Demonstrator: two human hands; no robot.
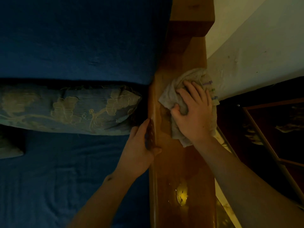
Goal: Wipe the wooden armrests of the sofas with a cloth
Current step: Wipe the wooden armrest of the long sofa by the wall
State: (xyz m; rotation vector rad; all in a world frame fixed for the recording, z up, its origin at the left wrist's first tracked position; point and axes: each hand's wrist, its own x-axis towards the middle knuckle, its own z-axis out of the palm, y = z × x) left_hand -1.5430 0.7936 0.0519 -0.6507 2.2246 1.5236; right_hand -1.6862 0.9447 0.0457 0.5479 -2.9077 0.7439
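The wooden armrest [182, 162] runs as one long plank from the bottom of the view straight away towards the sofa's back, and that long axis is what the next stroke turns on: the cloth [179, 94] lies about midway along it, with unwiped-looking wood ahead, up to where the plank meets a raised wooden block [189, 28]. The right hand [194, 116] lies flat on top of the cloth, fingers spread and curled into its folds, pressing it onto the plank's top face; it is the hand doing the work and the one nearer the far stretch. The left hand [139, 148] has its grip wrapped round the armrest's inner edge, thumb on top and fingers down the side next to the blue seat cushion [65, 178], apparently bracing.

The wood nearer the camera shines with a wet-looking sheen and a yellow glint (probably a lamp's reflection, though the dim light makes this uncertain), which suggests that part is done. A patterned bolster [69, 109] lies across the seat, its end close to the armrest. To the right, past the armrest's outer edge, stands a dark wooden-framed piece of furniture [271, 125]; nothing is visibly held in it.
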